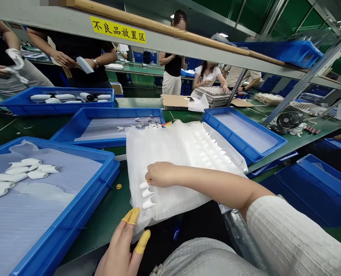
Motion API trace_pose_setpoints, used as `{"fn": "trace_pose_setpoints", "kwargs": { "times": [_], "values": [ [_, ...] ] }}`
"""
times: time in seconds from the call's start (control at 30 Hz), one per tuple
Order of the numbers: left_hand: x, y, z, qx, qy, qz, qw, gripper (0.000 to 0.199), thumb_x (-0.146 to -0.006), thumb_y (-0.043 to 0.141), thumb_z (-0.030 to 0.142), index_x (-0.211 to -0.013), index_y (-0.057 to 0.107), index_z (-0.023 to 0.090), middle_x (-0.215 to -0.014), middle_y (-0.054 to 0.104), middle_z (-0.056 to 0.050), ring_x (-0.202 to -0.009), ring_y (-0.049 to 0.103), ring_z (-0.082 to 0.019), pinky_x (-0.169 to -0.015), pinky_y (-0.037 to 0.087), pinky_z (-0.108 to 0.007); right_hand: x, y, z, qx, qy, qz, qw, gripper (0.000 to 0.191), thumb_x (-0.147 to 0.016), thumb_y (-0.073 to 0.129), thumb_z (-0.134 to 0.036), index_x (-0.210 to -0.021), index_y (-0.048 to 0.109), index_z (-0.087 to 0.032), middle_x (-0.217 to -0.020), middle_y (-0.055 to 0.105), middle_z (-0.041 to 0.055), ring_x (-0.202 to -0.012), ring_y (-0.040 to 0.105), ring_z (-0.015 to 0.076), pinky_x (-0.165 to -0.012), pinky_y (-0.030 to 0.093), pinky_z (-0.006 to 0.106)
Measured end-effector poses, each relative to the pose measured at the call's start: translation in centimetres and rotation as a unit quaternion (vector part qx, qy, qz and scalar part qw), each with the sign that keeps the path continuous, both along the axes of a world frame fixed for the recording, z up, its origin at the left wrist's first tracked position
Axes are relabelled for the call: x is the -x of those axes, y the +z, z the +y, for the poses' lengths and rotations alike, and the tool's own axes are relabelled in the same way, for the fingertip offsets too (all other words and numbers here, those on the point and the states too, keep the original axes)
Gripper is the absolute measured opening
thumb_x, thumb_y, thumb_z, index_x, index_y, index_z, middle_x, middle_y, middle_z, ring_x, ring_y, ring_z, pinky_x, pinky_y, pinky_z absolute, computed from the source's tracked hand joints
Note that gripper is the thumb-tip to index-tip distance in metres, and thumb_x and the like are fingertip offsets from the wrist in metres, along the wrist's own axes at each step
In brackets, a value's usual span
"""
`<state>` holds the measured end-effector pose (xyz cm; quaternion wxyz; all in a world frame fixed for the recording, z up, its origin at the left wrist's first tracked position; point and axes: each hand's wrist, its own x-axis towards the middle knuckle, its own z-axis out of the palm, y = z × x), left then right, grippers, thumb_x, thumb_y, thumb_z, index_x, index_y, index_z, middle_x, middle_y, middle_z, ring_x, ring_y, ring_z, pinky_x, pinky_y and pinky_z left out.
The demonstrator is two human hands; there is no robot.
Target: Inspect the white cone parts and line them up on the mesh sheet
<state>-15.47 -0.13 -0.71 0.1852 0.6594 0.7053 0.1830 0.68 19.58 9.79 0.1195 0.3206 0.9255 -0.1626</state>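
A green counter (104, 218) runs through a busy workroom, under a pale rail (164, 43) with a yellow label (118, 30); several people stand or sit beyond it. On the near part of the counter lies a white sheet (155, 147), partly overhanging the near edge; three small white pieces (147, 191) rest in a short row on its left near part. The right hand (162, 174) is over the sheet, just beside the farthest piece, its grip curled downward; whether it pinches anything I cannot tell. The left hand (121, 249) is at the sheet's near left corner, its grip spread, thumb well apart from the fingers, yellow caps on the tips; contact with the sheet is unclear. Left of the sheet stands a blue tray (97, 188) with a heap of similar white pieces; just behind the sheet, to the left, sits another tray (101, 144) with small scraps; a third tray (230, 140) is behind it to the right; farther right of the sheet stands a black fan (289, 120).
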Motion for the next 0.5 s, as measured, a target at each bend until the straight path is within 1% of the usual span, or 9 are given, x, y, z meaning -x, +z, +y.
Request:
{"fn": "trace_pose_setpoints", "kwargs": {
  "times": [0.1,0.13,0.2,0.27,0.33,0.37,0.43,0.5],
  "values": [
    [-0.3,0.5,0.0,-0.007,0.005,0.014,1.000,0.048,-0.094,0.039,0.051,-0.131,0.053,0.023,-0.142,0.053,-0.015,-0.094,0.071,-0.031,-0.063,0.059,-0.038,-0.4,0.4,-0.1,-0.014,-0.006,0.027,1.000,0.018,-0.091,0.055,-0.023,-0.096,0.070,-0.016,-0.099,0.062,0.0101,-0.091,0.059,0.0245,-0.060,0.036,0.029],
    [-0.6,0.8,-0.1,-0.012,0.005,0.018,1.000,0.049,-0.095,0.038,0.050,-0.134,0.050,0.024,-0.141,0.053,-0.015,-0.096,0.070,-0.031,-0.065,0.059,-0.039,-0.7,0.6,-0.3,-0.026,-0.013,0.050,0.998,0.016,-0.090,0.056,-0.022,-0.096,0.070,-0.016,-0.098,0.062,0.0098,-0.089,0.059,0.0237,-0.063,0.037,0.029],
    [-1.0,1.3,-0.2,-0.017,-0.016,0.014,1.000,0.049,-0.095,0.038,0.047,-0.137,0.048,0.022,-0.141,0.053,-0.015,-0.100,0.069,-0.031,-0.069,0.060,-0.040,-1.2,0.7,-0.9,-0.037,-0.024,0.106,0.993,0.014,-0.089,0.058,-0.018,-0.096,0.070,-0.015,-0.095,0.061,0.0086,-0.086,0.059,0.0210,-0.068,0.039,0.029],
    [-1.2,1.6,-0.2,-0.021,-0.029,0.002,0.999,0.049,-0.096,0.039,0.045,-0.138,0.046,0.022,-0.140,0.052,-0.015,-0.107,0.067,-0.031,-0.074,0.060,-0.040,-1.6,0.7,-1.4,-0.015,-0.016,0.140,0.990,0.015,-0.089,0.060,-0.015,-0.100,0.070,-0.015,-0.094,0.060,0.0076,-0.085,0.058,0.0191,-0.072,0.040,0.028],
    [-1.2,1.8,-0.2,-0.027,-0.029,-0.007,0.999,0.048,-0.096,0.040,0.044,-0.139,0.045,0.022,-0.140,0.052,-0.014,-0.110,0.066,-0.030,-0.078,0.060,-0.040,-1.8,0.3,-2.0,0.005,0.006,0.140,0.990,0.018,-0.089,0.064,-0.016,-0.106,0.070,-0.015,-0.094,0.059,0.0075,-0.088,0.057,0.0201,-0.075,0.040,0.029],
    [-1.2,1.8,-0.2,-0.030,-0.030,-0.011,0.999,0.048,-0.096,0.040,0.044,-0.140,0.044,0.023,-0.140,0.052,-0.014,-0.111,0.065,-0.030,-0.079,0.060,-0.040,-1.8,0.1,-2.2,0.003,0.016,0.131,0.991,0.018,-0.089,0.066,-0.018,-0.106,0.070,-0.015,-0.093,0.058,0.0079,-0.090,0.056,0.0213,-0.075,0.040,0.030],
    [-1.2,1.9,-0.2,-0.039,-0.031,-0.021,0.999,0.049,-0.097,0.041,0.044,-0.142,0.042,0.024,-0.140,0.052,-0.012,-0.114,0.064,-0.029,-0.083,0.059,-0.040,-1.7,-0.5,-2.7,-0.025,0.026,0.111,0.993,0.017,-0.089,0.067,-0.021,-0.104,0.071,-0.014,-0.093,0.059,0.0090,-0.091,0.056,0.0234,-0.073,0.040,0.031],
    [-1.3,2.0,-0.3,-0.046,-0.032,-0.027,0.998,0.049,-0.097,0.041,0.045,-0.142,0.041,0.025,-0.140,0.052,-0.012,-0.117,0.062,-0.029,-0.084,0.059,-0.040,-1.4,-1.0,-3.1,-0.057,0.021,0.096,0.993,0.016,-0.089,0.067,-0.024,-0.099,0.071,-0.012,-0.092,0.059,0.0099,-0.090,0.056,0.0241,-0.069,0.039,0.030]
  ]
}}
